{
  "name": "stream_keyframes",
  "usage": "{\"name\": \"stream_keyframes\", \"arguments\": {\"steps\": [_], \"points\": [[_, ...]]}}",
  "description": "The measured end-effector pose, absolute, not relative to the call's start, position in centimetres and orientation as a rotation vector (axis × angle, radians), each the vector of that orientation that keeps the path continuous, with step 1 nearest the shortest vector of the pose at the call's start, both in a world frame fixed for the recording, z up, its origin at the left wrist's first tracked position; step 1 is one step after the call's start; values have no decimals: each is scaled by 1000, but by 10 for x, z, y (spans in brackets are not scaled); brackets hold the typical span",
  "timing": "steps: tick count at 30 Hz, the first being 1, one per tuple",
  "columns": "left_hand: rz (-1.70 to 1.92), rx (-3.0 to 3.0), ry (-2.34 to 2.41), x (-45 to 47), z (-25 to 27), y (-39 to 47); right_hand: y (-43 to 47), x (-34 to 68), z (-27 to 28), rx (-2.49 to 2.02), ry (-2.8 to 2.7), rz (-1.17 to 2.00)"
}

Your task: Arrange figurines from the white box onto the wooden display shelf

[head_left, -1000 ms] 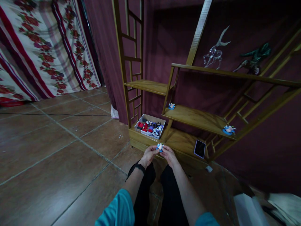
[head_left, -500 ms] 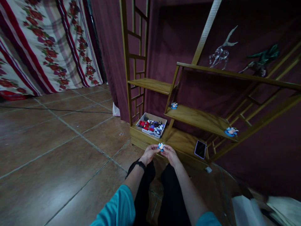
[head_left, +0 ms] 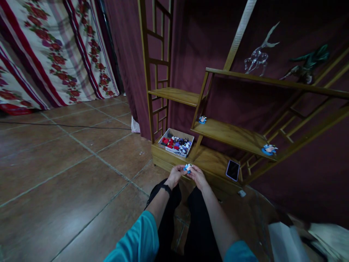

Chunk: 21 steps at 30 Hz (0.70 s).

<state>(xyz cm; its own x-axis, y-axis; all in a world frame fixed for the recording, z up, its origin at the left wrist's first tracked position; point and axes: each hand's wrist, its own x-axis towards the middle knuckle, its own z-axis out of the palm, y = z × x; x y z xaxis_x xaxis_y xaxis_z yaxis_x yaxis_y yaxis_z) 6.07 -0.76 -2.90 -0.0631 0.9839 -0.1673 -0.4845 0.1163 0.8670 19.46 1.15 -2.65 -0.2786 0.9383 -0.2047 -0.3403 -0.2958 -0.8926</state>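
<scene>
Between my two hands is a small blue-and-white figurine (head_left: 188,168) on a blue base, held over my knees in front of the shelf unit. My left hand (head_left: 176,174) pinches it from the left side. From the right, the fingers of my right hand (head_left: 198,176) close on it too. Just beyond my hands, a shallow white box (head_left: 186,154) holds several red, black, purple and white figurines (head_left: 176,143). Two similar blue figures stand on the middle shelf: one figurine (head_left: 202,119) at its left end, another figurine (head_left: 269,149) at its right end.
A tablet-like device (head_left: 232,170) with a dark screen lies on the bottom shelf (head_left: 208,160). Above, a clear deer ornament (head_left: 257,58) and a dark green sculpture (head_left: 308,65) stand on the upper shelf. A black cable (head_left: 81,126) crosses the tiled floor. White sheets (head_left: 286,242) are at lower right.
Both hands still hold the figurine at nearly the same spot. The view has shifted slightly, and the figurine looks turned a little between the fingers.
</scene>
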Motion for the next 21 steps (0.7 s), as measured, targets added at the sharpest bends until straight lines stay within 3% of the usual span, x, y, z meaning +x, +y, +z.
{"name": "stream_keyframes", "arguments": {"steps": [21], "points": [[1329,630,899,59,-30,-7,14,197,-30,-941,-907,1737]]}}
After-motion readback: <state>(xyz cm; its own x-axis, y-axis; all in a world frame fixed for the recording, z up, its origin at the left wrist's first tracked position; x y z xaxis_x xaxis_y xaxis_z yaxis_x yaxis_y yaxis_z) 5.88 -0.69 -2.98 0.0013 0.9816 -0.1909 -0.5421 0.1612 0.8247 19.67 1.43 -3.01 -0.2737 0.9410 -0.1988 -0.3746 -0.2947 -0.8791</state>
